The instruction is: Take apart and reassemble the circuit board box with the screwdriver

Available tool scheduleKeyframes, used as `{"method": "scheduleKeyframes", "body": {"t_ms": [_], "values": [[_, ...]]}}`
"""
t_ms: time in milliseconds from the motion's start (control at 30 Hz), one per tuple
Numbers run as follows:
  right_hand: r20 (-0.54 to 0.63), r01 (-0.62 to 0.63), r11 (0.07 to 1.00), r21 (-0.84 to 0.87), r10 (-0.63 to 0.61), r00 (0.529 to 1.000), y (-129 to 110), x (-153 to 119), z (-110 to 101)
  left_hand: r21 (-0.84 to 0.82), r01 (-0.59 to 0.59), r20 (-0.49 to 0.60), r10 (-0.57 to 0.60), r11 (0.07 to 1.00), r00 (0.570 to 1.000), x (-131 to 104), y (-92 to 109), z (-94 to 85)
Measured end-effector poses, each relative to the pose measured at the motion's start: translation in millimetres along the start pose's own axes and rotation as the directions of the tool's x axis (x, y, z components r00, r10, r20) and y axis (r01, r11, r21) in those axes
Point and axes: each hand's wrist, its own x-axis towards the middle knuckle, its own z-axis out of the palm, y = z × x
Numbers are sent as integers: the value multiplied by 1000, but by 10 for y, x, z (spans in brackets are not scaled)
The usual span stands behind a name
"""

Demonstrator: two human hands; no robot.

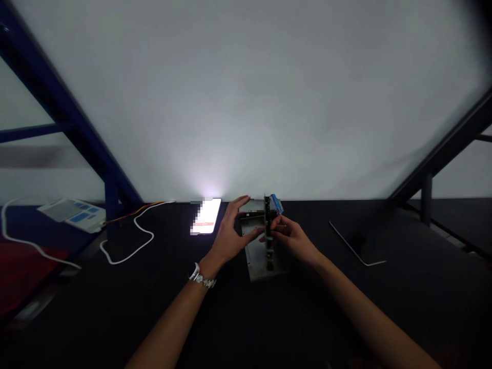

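Note:
A circuit board point(268, 246) stands on edge above a flat metal plate point(257, 269), seen almost edge-on. A blue cylindrical part point(277, 204) sticks out at its upper right side. My right hand point(294, 238) is closed, its thumb and fingertips pinching at the board's right face; exactly what lies between them is hidden. On the other side, my left hand point(229, 230) has its fingers stretched apart, with the thumb reaching to the board's left face. A dark, thin cable or rod point(251, 214) runs between the left fingers and the board.
A lit phone point(206, 218) lies left of my hands. Further left are a white cable point(132, 253) and a printed sheet point(79, 214). A bent metal rod point(353, 251) rests on the black table point(307, 318) at right. Blue frame bars point(65, 107) slope at the left side.

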Motion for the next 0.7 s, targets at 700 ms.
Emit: {"method": "scheduleKeyframes", "body": {"t_ms": [700], "values": [[-257,24,998,-62,-39,966,-34,24,-133,-364,556,-27,-605,747,796,68,-116,-1]]}}
